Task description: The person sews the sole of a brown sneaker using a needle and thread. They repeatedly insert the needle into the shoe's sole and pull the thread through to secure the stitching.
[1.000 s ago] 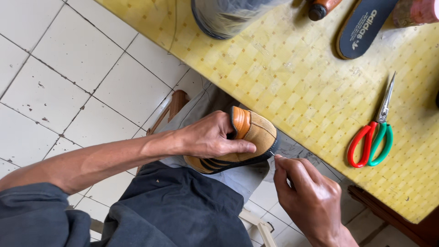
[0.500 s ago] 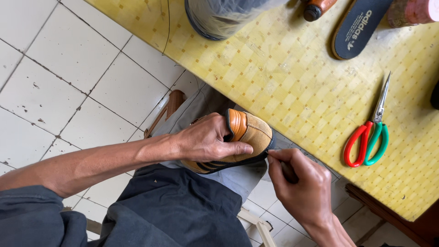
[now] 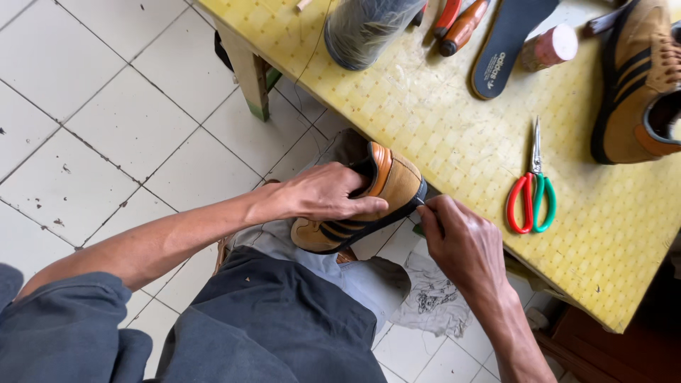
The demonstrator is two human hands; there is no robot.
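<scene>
My left hand (image 3: 323,197) grips a tan shoe with dark stripes (image 3: 394,186), holding it on its side over my knee, heel end toward the table. My right hand (image 3: 464,241) is closed with its fingertips pinched at the shoe's dark sole edge; what it pinches is too small to make out. A second matching tan shoe (image 3: 638,81) lies on the yellow table (image 3: 440,135) at the far right.
On the table lie red-and-green handled scissors (image 3: 530,191), a dark insole (image 3: 511,42), a pink-capped small container (image 3: 546,46), orange-handled tools (image 3: 461,21) and a wrapped dark cone of thread (image 3: 369,28). A printed cloth (image 3: 433,298) lies on the white tiled floor below.
The camera view has shifted, showing more of the table and the second shoe. My right hand has moved up to the shoe's sole edge.
</scene>
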